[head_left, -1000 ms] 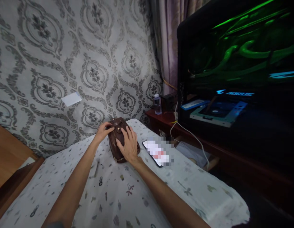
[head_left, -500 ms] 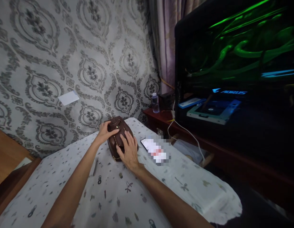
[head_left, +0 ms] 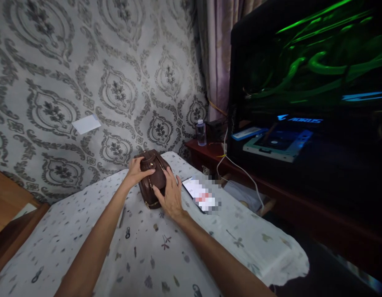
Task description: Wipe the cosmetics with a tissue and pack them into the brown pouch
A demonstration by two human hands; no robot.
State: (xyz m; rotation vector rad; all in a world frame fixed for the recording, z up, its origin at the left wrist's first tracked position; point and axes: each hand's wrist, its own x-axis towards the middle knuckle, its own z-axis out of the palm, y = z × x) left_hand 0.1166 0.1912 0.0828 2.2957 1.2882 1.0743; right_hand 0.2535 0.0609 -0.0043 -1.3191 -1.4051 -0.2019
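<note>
A dark brown leather bag (head_left: 158,178) with gold-coloured zips and a small flap with a round metal stud stands on the patterned bed sheet, in the middle of the head view. My left hand (head_left: 135,172) grips its upper left side, the thumb stretched across the front near the stud. On the lower right, my right hand (head_left: 172,194) holds the bag with thumb and fingers on either side of the front pocket. Its fingertips lie along the right zip. The bag's back is hidden. To the right of my right hand lies a phone (head_left: 195,192), its screen lit and partly blurred out.
The white sheet (head_left: 141,255) with small leaf prints covers the bed. Behind it rises a patterned wall (head_left: 119,90) with a white card (head_left: 86,124). At right are a dark red desk (head_left: 193,145), a clear bottle (head_left: 201,133), a white cable (head_left: 244,171) and a large dark glossy panel (head_left: 271,95).
My right hand has shifted from the bag's front towards its right edge, uncovering more of the front pocket. My left hand keeps its place on the bag. The view has moved slightly.
</note>
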